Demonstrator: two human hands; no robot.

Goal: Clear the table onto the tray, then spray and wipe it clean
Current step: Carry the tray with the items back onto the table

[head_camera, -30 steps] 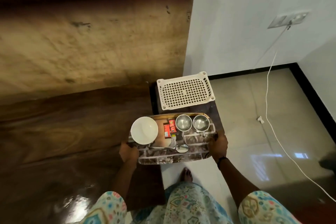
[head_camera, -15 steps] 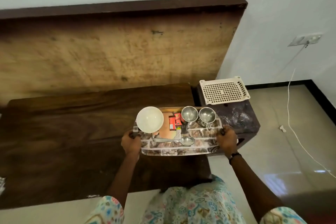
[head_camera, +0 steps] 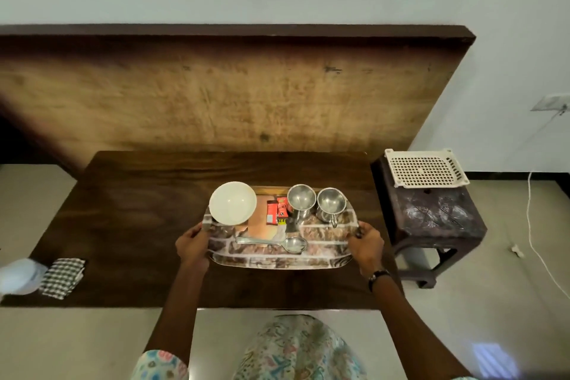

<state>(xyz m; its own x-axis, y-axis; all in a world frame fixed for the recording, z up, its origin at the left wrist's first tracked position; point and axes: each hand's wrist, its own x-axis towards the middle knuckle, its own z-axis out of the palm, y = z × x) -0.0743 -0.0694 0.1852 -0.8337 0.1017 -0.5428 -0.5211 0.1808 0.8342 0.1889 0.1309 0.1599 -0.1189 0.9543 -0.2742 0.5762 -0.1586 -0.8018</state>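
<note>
1. Here, I held the tray between my hands over the right half of the dark wooden table; whether it rested on the wood or hung just above it, I could not tell.
2. My left hand gripped the tray's left end, fingers curled round the rim; my right hand gripped the right end the same way.
3. On the tray stood a white bowl at the far left, two steel cups side by side at the far right, small red packets between them, and a spoon lying crosswise nearer me.
4. A checked cloth lay at the table's near left corner, touching a white bottle, blurred at the frame's edge, well apart from the tray.
5. Bare tabletop stretched between the tray and the cloth.
6. Just beside the table's right edge stood a dark stool carrying a white perforated basket.
</note>
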